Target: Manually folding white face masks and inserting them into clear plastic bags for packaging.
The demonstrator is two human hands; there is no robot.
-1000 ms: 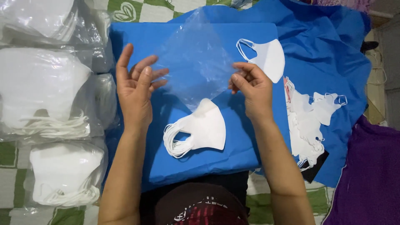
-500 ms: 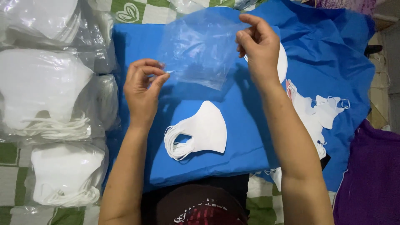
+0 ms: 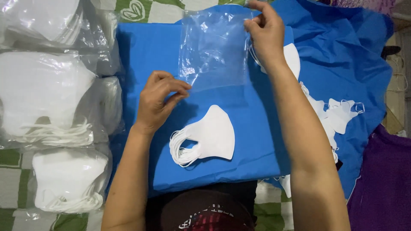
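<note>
Two hands hold one clear plastic bag above the blue cloth: left hand pinches its lower edge, right hand its top corner. Below the left grip, stacked white masks lie apart, bare cloth between.

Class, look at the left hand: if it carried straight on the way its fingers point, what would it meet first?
The left hand points right and slightly up, at the clear bag. Its fingertips are already at the bag's lower corner, so probably that, though depth is unclear.

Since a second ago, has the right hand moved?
Yes. The right hand, pinching the clear plastic bag, has gone up the frame, away from the stack of white masks on the blue cloth.
</note>
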